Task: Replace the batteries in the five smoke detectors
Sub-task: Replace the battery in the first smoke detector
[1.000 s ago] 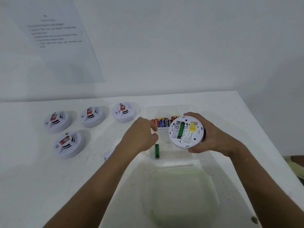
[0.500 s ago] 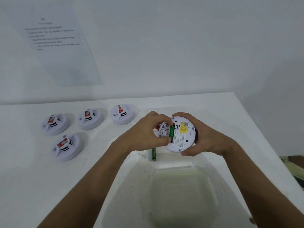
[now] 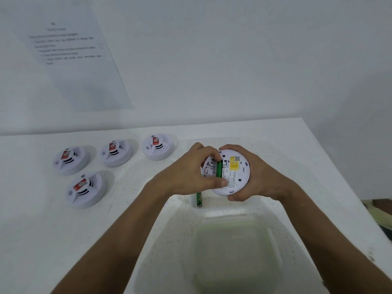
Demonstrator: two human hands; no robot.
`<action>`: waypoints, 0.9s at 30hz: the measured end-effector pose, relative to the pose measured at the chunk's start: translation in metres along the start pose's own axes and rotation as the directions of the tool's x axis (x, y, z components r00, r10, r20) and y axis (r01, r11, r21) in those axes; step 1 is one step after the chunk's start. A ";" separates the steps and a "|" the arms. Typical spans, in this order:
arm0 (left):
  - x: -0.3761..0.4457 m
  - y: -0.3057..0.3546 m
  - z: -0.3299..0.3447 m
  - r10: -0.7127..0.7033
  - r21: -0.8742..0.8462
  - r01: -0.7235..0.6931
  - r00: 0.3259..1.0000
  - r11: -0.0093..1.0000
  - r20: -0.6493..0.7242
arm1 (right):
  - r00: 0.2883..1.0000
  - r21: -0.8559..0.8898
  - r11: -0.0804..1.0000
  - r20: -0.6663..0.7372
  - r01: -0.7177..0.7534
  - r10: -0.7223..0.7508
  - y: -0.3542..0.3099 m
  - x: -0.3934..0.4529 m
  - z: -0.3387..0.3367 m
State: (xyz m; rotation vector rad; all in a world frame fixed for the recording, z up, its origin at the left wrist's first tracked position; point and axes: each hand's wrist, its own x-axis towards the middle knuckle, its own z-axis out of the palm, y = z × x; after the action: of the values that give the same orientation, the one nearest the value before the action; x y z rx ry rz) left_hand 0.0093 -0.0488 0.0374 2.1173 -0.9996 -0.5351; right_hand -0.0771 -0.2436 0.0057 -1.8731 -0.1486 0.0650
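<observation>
The white tabletop [image 3: 53, 240] carries everything in front of you, and its right edge runs off toward the lower right. On the wall above its far edge hangs a printed sheet [image 3: 70, 56]; its lines of text are too blurred to read.

Near the front edge sits a translucent container [image 3: 237, 251] with a pale green lid, its contents hidden behind the cloudy plastic. Beyond it lies a clear tray [image 3: 191, 145], mostly covered by your hands, so what it holds cannot be made out apart from one loose green battery [image 3: 199, 199] at its near left corner.

Four smoke detectors [image 3: 86, 189] rest face up toward the left part of the far edge, three in a row and one nearer to you. Each carries a red tag with writing too small to read.

Your right hand [image 3: 261, 183] grips the fifth detector [image 3: 231, 172] over the tray, back side up, fingers curled round its rim. A yellow label with a square code and fine unreadable print shows on it.

Your left hand [image 3: 191, 177] pinches a green battery [image 3: 219, 168] seated in the open compartment, fingertip at its far end and thumb at its near end.
</observation>
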 end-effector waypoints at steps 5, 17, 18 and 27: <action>0.004 0.001 0.007 0.008 -0.022 -0.011 0.987 1.000 -0.160 | 1.000 -0.015 1.000 -0.023 -0.016 0.016 0.001 0.002 -0.002; -0.011 -0.015 0.007 -0.263 -0.364 0.093 0.853 0.927 -0.452 | 0.995 -0.046 0.996 -0.069 -0.078 0.075 0.006 -0.017 -0.018; -0.015 -0.020 0.008 -0.285 -0.318 0.154 0.862 0.935 -0.420 | 0.994 -0.048 0.995 -0.065 -0.086 0.083 0.007 -0.020 -0.019; -0.017 -0.046 0.039 -0.422 -0.089 0.413 0.872 0.906 -0.249 | 0.993 -0.035 0.995 -0.072 -0.093 0.091 0.014 -0.024 -0.016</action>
State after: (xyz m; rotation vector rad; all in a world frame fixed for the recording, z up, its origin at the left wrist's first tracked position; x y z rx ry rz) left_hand -0.0034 -0.0322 -0.0215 2.3096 -0.3767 -0.4529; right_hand -0.0981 -0.2662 -0.0037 -1.9169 -0.0151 0.0598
